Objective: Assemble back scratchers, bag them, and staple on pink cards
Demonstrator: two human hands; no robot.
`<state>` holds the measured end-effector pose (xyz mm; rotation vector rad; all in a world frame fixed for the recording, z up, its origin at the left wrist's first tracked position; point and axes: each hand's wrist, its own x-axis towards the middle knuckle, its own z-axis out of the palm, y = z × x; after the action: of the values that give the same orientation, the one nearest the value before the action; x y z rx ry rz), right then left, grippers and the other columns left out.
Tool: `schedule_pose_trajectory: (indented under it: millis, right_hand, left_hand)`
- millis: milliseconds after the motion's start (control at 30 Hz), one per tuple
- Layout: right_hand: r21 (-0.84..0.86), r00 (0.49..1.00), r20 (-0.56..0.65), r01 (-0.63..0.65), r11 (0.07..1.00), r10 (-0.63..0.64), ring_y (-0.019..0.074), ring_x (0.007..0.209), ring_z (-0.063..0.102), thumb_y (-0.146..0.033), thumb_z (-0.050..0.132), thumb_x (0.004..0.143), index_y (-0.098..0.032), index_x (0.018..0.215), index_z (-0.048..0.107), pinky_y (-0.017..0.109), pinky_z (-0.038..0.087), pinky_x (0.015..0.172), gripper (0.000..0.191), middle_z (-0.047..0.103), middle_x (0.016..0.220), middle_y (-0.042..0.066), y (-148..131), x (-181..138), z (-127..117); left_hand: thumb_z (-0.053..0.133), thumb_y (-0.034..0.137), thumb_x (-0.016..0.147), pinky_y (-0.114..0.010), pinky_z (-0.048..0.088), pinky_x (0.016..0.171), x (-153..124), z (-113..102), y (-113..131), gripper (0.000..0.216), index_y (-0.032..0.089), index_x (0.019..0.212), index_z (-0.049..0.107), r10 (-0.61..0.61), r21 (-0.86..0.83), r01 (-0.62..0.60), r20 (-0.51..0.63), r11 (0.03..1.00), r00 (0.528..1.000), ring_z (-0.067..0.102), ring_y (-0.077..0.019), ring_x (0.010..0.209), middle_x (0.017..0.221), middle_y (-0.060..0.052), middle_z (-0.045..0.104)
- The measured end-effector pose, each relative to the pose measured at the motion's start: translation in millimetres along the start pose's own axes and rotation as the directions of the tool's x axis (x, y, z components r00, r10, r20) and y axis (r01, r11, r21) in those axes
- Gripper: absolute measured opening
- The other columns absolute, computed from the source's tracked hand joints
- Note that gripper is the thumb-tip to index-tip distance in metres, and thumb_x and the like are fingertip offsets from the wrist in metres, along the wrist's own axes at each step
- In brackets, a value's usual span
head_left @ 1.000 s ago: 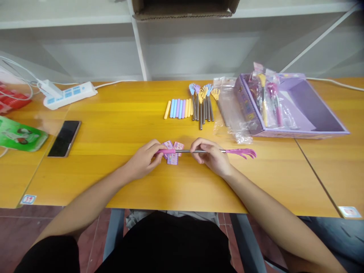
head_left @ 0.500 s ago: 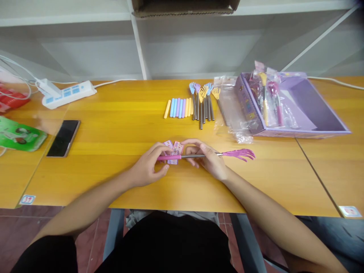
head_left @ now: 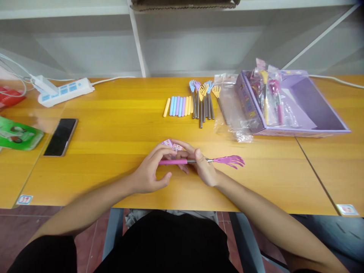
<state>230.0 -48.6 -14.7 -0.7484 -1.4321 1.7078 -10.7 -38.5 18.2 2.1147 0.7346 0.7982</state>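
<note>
A back scratcher (head_left: 173,162) with a pink grip, a metal shaft and a pink claw lies level across the space before me. My right hand (head_left: 203,167) is closed around its shaft, thumb on top, with the claw sticking out to the right. At the grip's end is my left hand (head_left: 150,167), its fingers curved behind the handle and its thumb well apart, not clamping it. Small pink and purple printed cards (head_left: 167,143) lie just beyond the fingertips, partly covered by both hands.
Several coloured grip sleeves (head_left: 178,106) lie in a row beside a pile of back scratchers (head_left: 201,102). Clear plastic bags (head_left: 231,102) lean against a purple box (head_left: 301,131) holding bagged scratchers. Leftward are a phone (head_left: 61,137), a power strip (head_left: 66,92) and a green packet (head_left: 19,133).
The back scratcher has shifted left and slightly towards me with my right hand. My hands are closer together and cover more of the cards.
</note>
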Motion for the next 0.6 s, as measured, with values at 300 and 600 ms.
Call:
schedule_pose_trajectory:
  millis: [300,600]
  right_hand:
    - [-0.219,0.999,0.051,0.027,0.975,-0.016,0.0172,0.075,0.053,-0.066,0.048,0.11,-0.025,0.158,0.053,0.034,0.046,0.072,0.063,0.061,0.093,0.003,-12.9,-0.1,-2.6]
    - [-0.154,0.943,-0.25,0.184,0.971,-0.218,0.0172,0.065,0.05,-0.075,0.029,0.108,-0.021,0.119,0.071,0.031,0.043,0.058,0.07,0.058,0.079,0.002,-12.7,1.7,-10.3]
  left_hand:
    - [0.061,0.015,0.097,-0.033,0.058,0.08,3.5,0.1,-6.7,0.03,0.027,0.123,0.066,-0.051,0.038,0.05,0.012,0.998,0.999,0.067,-0.0183,0.094,0.116,-0.006,0.07]
    - [0.064,0.004,0.086,-0.021,0.046,0.061,5.4,-2.7,-8.6,0.032,0.023,0.111,0.072,-0.103,0.034,0.109,-0.145,0.993,0.984,0.06,-0.01,0.075,0.103,-0.001,0.07]
